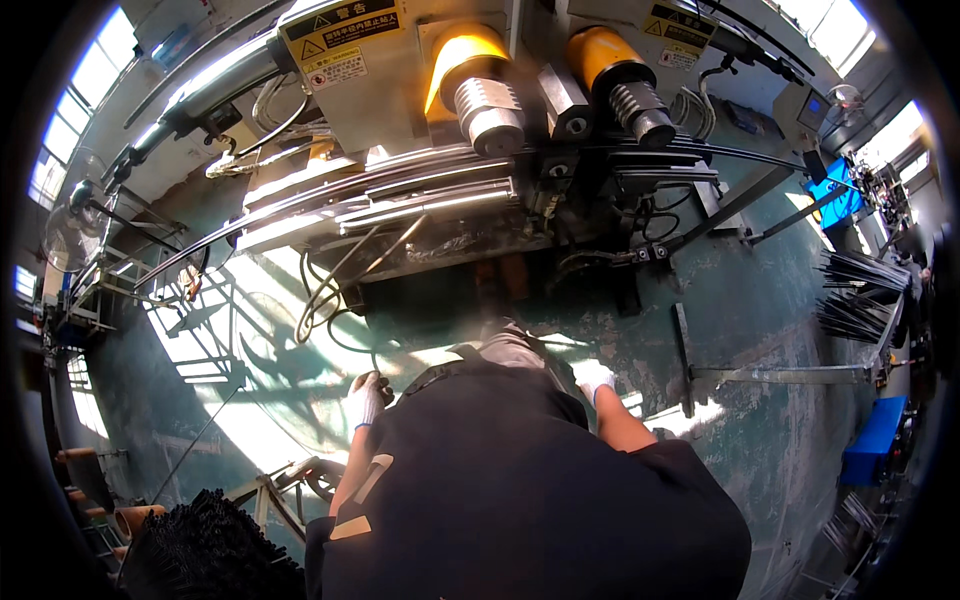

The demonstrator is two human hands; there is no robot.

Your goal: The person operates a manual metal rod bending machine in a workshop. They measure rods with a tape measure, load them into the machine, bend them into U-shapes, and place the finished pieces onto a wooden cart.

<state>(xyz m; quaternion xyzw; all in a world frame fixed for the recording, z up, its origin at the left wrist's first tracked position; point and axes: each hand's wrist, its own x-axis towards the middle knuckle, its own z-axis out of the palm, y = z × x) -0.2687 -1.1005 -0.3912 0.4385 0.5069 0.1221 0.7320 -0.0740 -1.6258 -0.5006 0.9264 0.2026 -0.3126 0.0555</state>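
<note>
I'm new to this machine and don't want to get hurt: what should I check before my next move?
1. Left hand gloved: ok.
2. Right hand gloved: ok.
3. Both hands apart from the ridged spindles: ok, they are down by the body.
4. Left hand empty: cannot tell, its fingers are too small to read.
5. Space ahead of the left hand free of cable: not ok, loops hang there.
6. Spindles stopped: cannot tell from a still.
</note>
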